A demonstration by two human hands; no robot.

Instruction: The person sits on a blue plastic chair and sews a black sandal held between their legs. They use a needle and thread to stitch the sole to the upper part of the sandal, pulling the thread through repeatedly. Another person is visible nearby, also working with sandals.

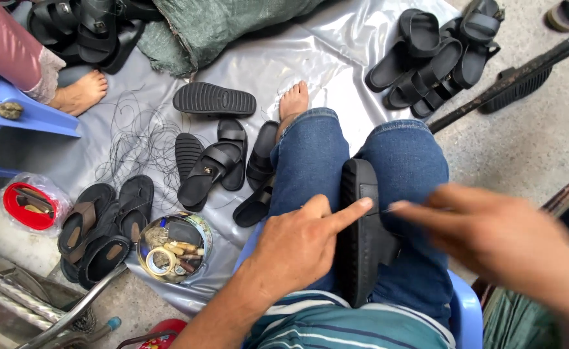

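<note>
1 black sandal [360, 239] stands on edge between the knees. Left hand [297, 249] rests against its sole, 1 forefinger stretched along the rim, other fingers curled, nothing clasped. Right hand [491, 236] blurred just right of that fingertip; whether it pinches anything, cannot tell. Left of the hands: 1 round tin [173, 249], 1 red lid [29, 205], roughly 9 loose sandals on grey sheet [297, 58].

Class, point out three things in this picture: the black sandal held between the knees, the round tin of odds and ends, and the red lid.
black sandal [360, 242], head view, edge of the sole
round tin [205, 234], head view, right rim
red lid [14, 213], head view, rim
</note>
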